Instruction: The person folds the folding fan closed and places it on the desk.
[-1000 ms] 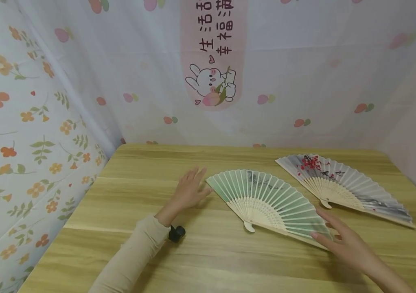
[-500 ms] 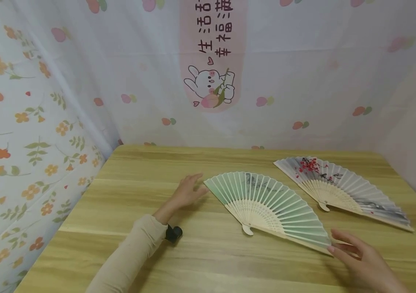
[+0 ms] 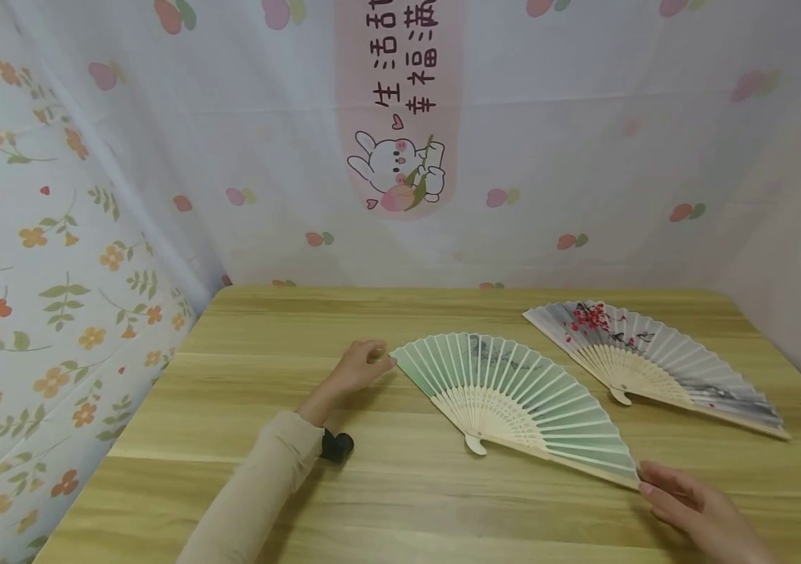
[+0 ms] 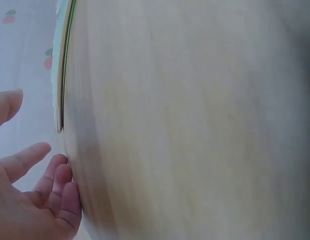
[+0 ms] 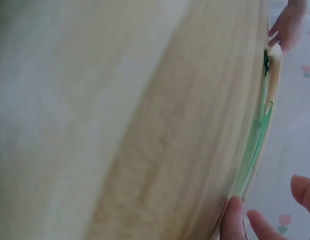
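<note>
A spread green folding fan [image 3: 513, 392] with pale ribs lies on the wooden table, its curved edge toward the back. My left hand [image 3: 354, 368] is beside the fan's left tip, fingers loosely bent. In the left wrist view a small gap parts the fingers of the left hand [image 4: 35, 195] from the fan's end [image 4: 59, 75], and nothing is held. At the fan's right tip is my right hand [image 3: 697, 509]. The right wrist view has a fingertip of the right hand [image 5: 265, 225] at the end of the green fan [image 5: 255, 150], with the thumb apart from it.
A second spread fan [image 3: 654, 368], grey-white with red blossoms, lies behind and to the right. A black device [image 3: 337, 446] sits at my left wrist. Patterned cloth [image 3: 288, 157] hangs behind the table [image 3: 400, 517], and floral cloth [image 3: 55, 313] on the left.
My right hand has drawn back from over the green fan's right part to its right tip. The left hand's fingers have bent more and lowered beside the left tip. The camera has shifted slightly.
</note>
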`<state>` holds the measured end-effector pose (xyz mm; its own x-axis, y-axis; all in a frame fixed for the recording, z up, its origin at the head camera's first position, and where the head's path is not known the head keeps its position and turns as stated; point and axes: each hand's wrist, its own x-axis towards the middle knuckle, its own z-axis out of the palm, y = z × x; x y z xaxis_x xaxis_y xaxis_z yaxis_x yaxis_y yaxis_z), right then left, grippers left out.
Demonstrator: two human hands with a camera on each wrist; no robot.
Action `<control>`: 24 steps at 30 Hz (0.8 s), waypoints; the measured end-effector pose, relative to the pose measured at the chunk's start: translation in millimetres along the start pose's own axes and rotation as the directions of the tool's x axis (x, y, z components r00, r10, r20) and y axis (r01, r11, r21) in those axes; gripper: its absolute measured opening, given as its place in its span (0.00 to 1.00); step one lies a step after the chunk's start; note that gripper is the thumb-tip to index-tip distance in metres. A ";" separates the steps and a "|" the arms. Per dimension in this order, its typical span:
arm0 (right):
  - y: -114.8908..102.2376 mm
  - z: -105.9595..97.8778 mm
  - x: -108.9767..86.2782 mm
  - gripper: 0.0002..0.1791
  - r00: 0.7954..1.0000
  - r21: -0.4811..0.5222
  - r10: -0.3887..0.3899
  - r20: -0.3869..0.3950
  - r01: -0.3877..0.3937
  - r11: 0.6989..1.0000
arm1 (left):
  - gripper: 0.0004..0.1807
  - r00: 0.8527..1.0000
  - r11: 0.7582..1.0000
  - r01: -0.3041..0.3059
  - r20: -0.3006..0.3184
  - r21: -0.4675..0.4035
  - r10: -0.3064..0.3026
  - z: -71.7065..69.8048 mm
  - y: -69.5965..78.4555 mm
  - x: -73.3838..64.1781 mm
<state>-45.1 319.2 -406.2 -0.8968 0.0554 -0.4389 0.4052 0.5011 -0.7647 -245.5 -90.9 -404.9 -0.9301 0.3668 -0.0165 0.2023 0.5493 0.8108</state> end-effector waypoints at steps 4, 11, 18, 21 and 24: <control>0.3 -0.5 2.3 0.41 0.999 -0.085 0.009 -0.034 -0.012 0.996 | 0.26 1.000 1.000 -0.015 -0.002 -0.011 0.015 1.0 -0.6 2.3; 6.3 -5.2 8.4 0.45 0.998 -0.111 0.053 -0.045 -0.057 0.992 | 0.24 1.000 1.000 -0.008 0.013 -0.019 0.008 0.2 -3.6 6.0; 10.7 -4.4 7.2 0.43 0.996 -0.072 0.069 -0.060 -0.074 0.995 | 0.21 1.000 1.000 -0.003 0.007 -0.016 0.003 0.9 -2.6 7.8; 10.0 -3.5 7.2 0.40 0.996 -0.069 0.061 -0.067 -0.065 0.995 | 0.20 1.000 1.000 0.004 0.001 -0.002 -0.004 1.0 -0.8 7.7; 9.9 -2.6 6.7 0.38 0.995 -0.084 0.049 -0.082 -0.056 0.995 | 0.19 1.000 1.000 0.021 0.002 0.005 -0.021 1.2 0.0 8.3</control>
<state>-47.6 326.7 -415.5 -0.8876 0.1508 -0.4352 0.4380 0.5684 -0.6965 -252.9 -87.0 -405.8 -0.9335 0.3568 -0.0343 0.1847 0.5608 0.8071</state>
